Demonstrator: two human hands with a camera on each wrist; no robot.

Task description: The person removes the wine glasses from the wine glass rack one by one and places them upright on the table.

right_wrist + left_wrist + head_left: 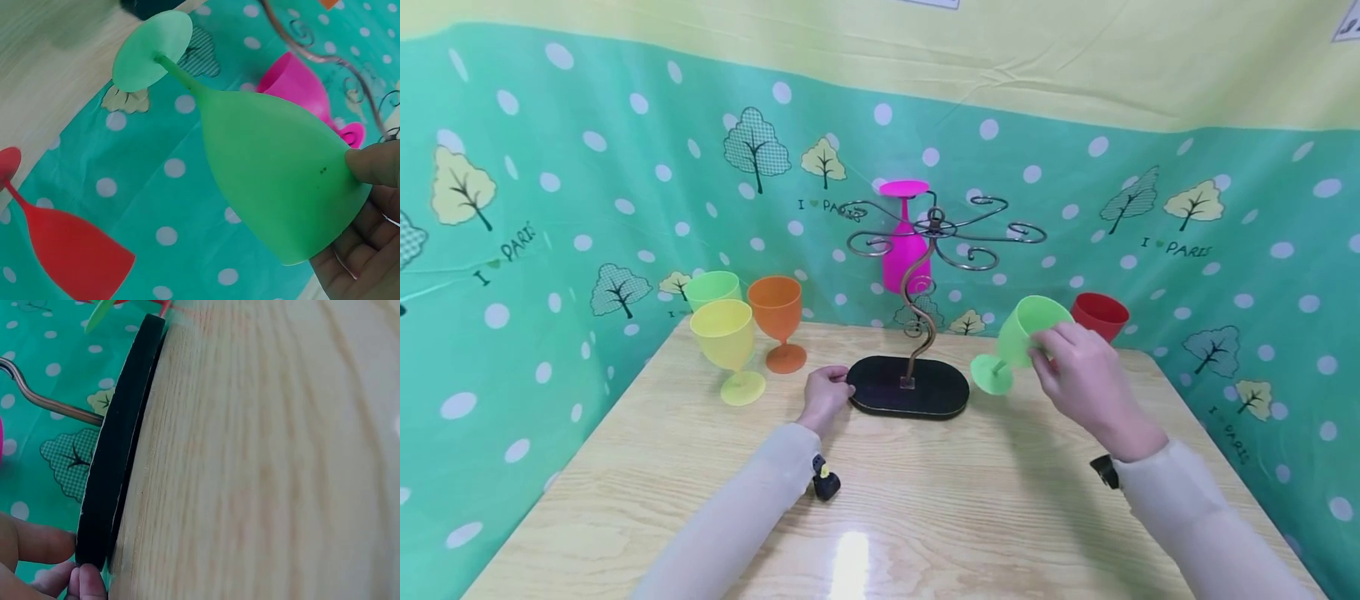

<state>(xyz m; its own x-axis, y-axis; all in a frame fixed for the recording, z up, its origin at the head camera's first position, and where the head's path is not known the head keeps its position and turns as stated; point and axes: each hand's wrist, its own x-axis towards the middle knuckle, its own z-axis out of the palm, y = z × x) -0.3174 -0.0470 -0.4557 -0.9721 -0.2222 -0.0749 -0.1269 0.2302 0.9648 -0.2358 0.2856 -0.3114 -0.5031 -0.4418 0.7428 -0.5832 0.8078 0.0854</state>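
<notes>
My right hand (1086, 375) pinches a green plastic goblet (275, 169) by its bowl near the rim. The goblet tilts, its foot toward the stand. My left hand (826, 396) grips the left end of the stand's black oval base (910, 400), thumb and fingers at its edge in the left wrist view. From the base rises a wavy bronze metal stem (917, 312) topped by several curled arms (977, 257). A magenta goblet (906, 258) hangs upside down among the arms at the back left, its foot uppermost.
On the table's left stand a yellow goblet (724, 333), an orange goblet (775, 307) and another green goblet (711, 287), partly hidden. A red goblet (1099, 315) stands behind my right hand. A patterned cloth (640, 167) hangs round the wooden table (955, 508).
</notes>
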